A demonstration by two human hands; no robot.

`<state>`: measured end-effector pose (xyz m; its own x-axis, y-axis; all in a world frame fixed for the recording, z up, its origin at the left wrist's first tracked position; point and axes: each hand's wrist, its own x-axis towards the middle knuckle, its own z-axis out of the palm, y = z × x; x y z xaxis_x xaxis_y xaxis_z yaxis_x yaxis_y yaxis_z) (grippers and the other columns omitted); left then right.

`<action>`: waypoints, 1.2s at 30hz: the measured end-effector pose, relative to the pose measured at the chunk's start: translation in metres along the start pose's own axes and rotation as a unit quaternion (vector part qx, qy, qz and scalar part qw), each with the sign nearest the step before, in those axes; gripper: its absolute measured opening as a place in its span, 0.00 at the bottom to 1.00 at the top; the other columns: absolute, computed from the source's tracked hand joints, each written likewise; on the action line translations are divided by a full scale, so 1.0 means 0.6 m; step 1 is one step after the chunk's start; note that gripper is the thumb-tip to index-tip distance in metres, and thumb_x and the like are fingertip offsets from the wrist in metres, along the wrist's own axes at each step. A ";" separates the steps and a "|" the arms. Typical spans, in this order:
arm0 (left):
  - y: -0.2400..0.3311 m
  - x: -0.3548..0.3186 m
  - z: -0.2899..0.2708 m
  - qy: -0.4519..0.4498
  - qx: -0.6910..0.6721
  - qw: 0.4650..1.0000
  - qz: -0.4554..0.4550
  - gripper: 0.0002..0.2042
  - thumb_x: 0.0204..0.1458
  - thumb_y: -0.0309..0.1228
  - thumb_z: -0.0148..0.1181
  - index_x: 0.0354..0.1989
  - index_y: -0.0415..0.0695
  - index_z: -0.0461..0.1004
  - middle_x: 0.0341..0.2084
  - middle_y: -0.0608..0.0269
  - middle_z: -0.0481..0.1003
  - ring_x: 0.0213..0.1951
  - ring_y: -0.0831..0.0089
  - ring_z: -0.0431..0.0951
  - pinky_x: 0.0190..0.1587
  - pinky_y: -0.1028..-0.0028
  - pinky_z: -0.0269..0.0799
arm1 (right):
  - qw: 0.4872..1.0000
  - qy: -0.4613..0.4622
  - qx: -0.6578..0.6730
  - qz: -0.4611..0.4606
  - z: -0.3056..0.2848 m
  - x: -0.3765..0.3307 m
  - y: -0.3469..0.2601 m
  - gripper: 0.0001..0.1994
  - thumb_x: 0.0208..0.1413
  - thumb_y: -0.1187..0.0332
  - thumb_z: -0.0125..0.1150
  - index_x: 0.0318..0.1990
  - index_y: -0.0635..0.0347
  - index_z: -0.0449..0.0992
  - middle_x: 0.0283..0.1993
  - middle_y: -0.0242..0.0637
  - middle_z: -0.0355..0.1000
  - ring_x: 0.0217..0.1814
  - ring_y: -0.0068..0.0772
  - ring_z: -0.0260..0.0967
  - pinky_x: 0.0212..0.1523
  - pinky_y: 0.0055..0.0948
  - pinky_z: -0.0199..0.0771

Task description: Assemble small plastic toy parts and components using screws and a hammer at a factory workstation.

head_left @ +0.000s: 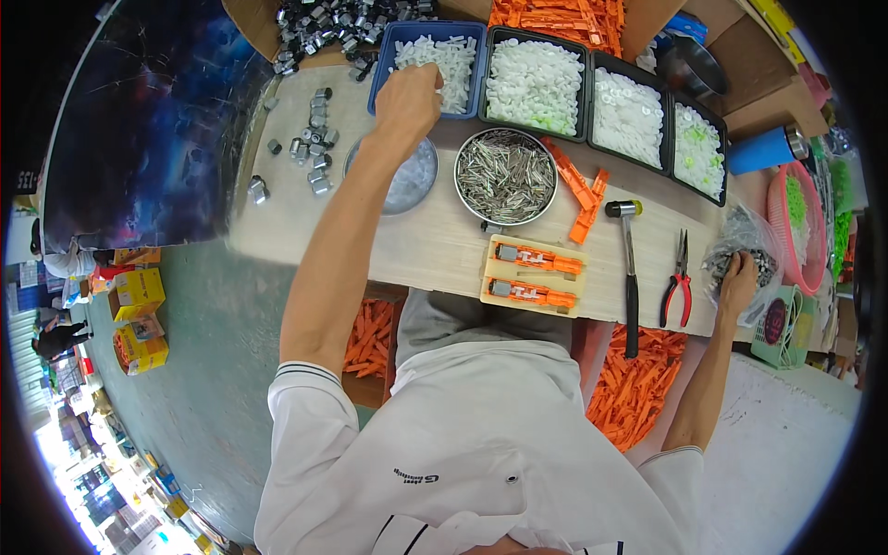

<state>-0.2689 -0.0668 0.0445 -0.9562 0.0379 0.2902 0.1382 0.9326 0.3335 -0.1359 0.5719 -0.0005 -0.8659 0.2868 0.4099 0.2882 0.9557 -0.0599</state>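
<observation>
Right hand (737,277) sits at the near right edge of the workbench (435,245), fingers curled into a clear plastic bag (745,242) of small dark metal parts; whether it actually pinches a part, cannot tell. Bag is slack and hangs by the bench edge, so a tug could likely spill parts onto the floor. Just left of it lie red-handled pliers (679,277) and a black-handled mallet (630,277), mallet handle overhanging the near edge, easy to knock off with an elbow. Near centre, a pale wooden jig (529,276) holds two orange assemblies, untouched. Further out, a round metal bowl (505,176) full of thin metal pins, loose orange strips (581,190) beside it. Left hand (407,100) reaches farthest, closed down into the blue bin (435,57) of small white plastic pieces, apparently grasping some; grip hidden under knuckles. Forearm passes right over a shallow clear dish (400,180), so dragging back low could tip it. Both arms spread wide, eyes can't watch both, risk of a fumbled pick.
</observation>
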 end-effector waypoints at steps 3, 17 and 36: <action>-0.001 0.002 -0.006 -0.002 -0.037 0.999 -0.009 0.09 0.47 0.27 0.67 0.37 0.42 0.80 0.33 0.51 0.82 0.38 0.52 0.81 0.43 0.58 0.76 | 0.998 0.049 0.023 0.014 -0.004 -0.001 -0.008 0.15 0.66 0.62 0.55 0.48 0.66 0.77 0.48 0.52 0.75 0.49 0.54 0.74 0.50 0.44 0.71; 0.002 -0.135 -0.081 0.123 -0.263 0.948 -0.132 0.07 0.53 0.24 0.65 0.40 0.38 0.80 0.32 0.57 0.81 0.34 0.70 0.80 0.38 0.70 0.74 | 0.807 -0.106 0.580 0.039 -0.143 -0.160 -0.364 0.12 0.69 0.75 0.49 0.56 0.66 0.71 0.50 0.37 0.72 0.42 0.20 0.68 0.42 0.22 0.70; 0.041 -0.260 -0.057 0.196 -0.264 0.931 -0.159 0.08 0.54 0.20 0.63 0.42 0.39 0.78 0.34 0.60 0.79 0.38 0.68 0.77 0.44 0.70 0.71 | 0.697 -0.362 0.619 -0.028 -0.192 -0.252 -0.570 0.06 0.63 0.78 0.58 0.46 0.68 0.72 0.38 0.34 0.75 0.39 0.20 0.76 0.43 0.20 0.79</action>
<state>-0.1075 -0.0623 0.0381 -0.8167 -0.4408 0.3725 0.0711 0.5637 0.8229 -0.0562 0.1938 0.0628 -0.9702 -0.2229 -0.0954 0.0595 0.1627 -0.9849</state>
